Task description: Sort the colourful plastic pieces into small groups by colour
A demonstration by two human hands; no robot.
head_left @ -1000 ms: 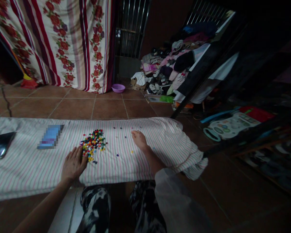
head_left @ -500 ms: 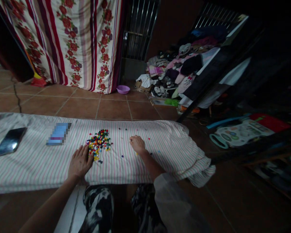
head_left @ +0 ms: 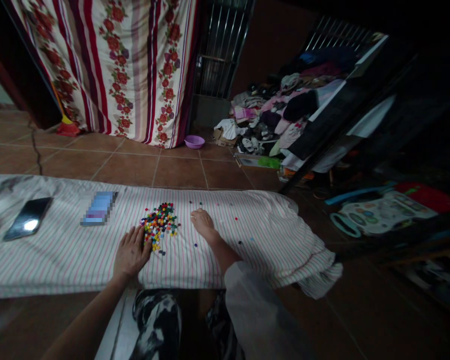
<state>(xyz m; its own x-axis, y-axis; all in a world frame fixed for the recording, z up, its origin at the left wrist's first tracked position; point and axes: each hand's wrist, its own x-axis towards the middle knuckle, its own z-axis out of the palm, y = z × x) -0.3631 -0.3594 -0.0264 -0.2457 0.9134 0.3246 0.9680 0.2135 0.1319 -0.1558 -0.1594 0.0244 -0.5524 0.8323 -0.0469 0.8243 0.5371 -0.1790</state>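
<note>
Small multicoloured beads (head_left: 158, 225) sit heaped on a striped sheet (head_left: 270, 240), and the left hand (head_left: 131, 252) is closest, spread flat, fingertips right against the heap's lower edge! The right hand (head_left: 202, 223) curls down just beside the heap, apart from it; pinching anything? Can't tell!

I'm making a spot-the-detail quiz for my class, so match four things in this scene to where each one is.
Things:
1. left hand
2. smartphone
3. purple basin
4. clothes pile

Places:
A. on the tile floor below the floral curtain
B. on the striped cloth, towards its left end
C. at the edge of the heap of small coloured pieces
D. to the right of the basin

Pairs: 1-C; 2-B; 3-A; 4-D
</note>
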